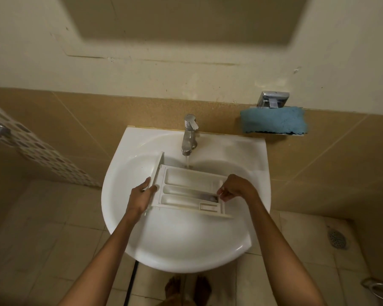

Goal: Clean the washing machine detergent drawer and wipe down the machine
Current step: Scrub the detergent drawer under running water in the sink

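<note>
A white detergent drawer (186, 188) with three long compartments lies flat over the white sink (179, 244), its front panel standing at the left end. My left hand (142, 196) grips that front panel. My right hand (234, 188) holds the drawer's right end, fingers curled over its edge. A thin stream of water runs from the chrome tap (189, 134) onto the drawer's far edge. The washing machine is not in view.
A blue cloth (273, 122) rests on a wall shelf right of the tap, under a chrome fitting (272, 99). Beige tiled wall behind the sink. A floor drain (337, 239) lies at the right and a patterned curtain (38, 151) hangs at the left.
</note>
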